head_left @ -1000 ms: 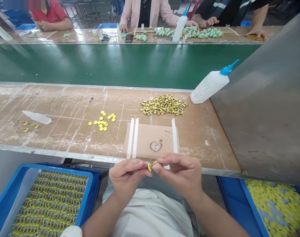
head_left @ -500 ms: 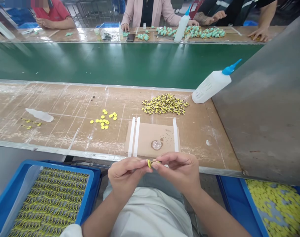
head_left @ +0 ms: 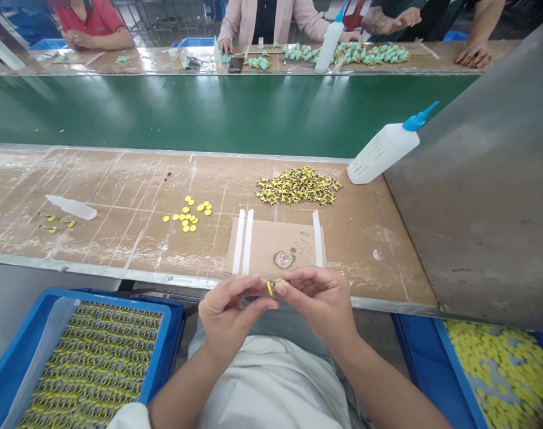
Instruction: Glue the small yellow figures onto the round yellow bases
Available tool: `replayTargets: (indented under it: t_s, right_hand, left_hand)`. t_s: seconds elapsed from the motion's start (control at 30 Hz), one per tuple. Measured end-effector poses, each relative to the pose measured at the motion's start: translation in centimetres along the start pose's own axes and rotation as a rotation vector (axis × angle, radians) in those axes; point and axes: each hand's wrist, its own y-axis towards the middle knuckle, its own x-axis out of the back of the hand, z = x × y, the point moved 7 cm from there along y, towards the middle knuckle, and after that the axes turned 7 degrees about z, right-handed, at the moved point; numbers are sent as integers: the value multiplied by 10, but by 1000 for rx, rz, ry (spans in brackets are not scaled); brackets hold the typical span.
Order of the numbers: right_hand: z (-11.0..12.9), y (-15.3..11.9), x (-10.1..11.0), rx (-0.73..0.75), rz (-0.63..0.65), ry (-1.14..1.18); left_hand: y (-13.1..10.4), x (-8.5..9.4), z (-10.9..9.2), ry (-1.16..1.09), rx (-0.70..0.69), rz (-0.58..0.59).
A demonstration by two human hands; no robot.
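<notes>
My left hand (head_left: 229, 310) and my right hand (head_left: 318, 298) meet at the table's near edge, fingertips together on a small yellow disc with a striped piece (head_left: 272, 288). Just beyond them lies a cardboard square (head_left: 266, 241) with a glue puddle (head_left: 283, 259) and white strips (head_left: 243, 239). Loose yellow discs (head_left: 188, 215) lie to the left of it. A heap of yellow-and-black pieces (head_left: 297, 186) lies behind it.
A glue bottle with a blue nozzle (head_left: 384, 149) leans at the right against a grey metal panel (head_left: 486, 196). Blue bins flank my lap: striped pieces at left (head_left: 92, 357), yellow discs at right (head_left: 499, 369). Beyond a green conveyor belt (head_left: 217, 110), other people work at a far table.
Both hands have lifted slightly toward the cardboard, still pinching the small yellow part. The view has tilted a little.
</notes>
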Motion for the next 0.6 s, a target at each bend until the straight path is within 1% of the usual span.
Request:
replayTargets:
  t_s: [0.1,0.3,0.43,0.6]
  right_hand:
    - [0,0,-2,-17,-8,10]
    - [2,-2,-5,-22,12,-24]
    - [1,-5,-6,-12,19,-38]
    - [-4,-3,-8,-17,31,-87]
  left_hand:
    - [-2,-1,2,-4,-26,54]
    - [-4,3,-1,128,-112,78]
    - [-3,5,-1,147,-126,79]
    - [-3,5,1,137,-103,96]
